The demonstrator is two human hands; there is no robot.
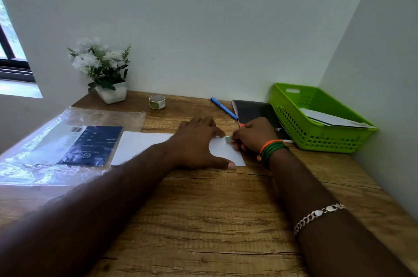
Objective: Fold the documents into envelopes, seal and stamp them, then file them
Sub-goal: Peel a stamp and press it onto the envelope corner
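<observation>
A white envelope [138, 145] lies flat on the wooden desk [203, 209]. My left hand [199, 143] rests spread on its right half, pressing it down. My right hand [251, 134] is at the envelope's top right corner, its fingertips pinched on a small pale green stamp [227, 139] that touches the paper. A green plastic basket [316, 138] at the right holds several white envelopes [334, 119]. A roll of stamps or tape [157, 102] stands near the back wall.
A clear plastic pack with a dark blue label [90, 145] lies at the left. A blue pen [224, 108] and a black notebook [255, 110] lie behind my hands. A potted white flower [101, 68] stands at the back left. Walls close the back and right.
</observation>
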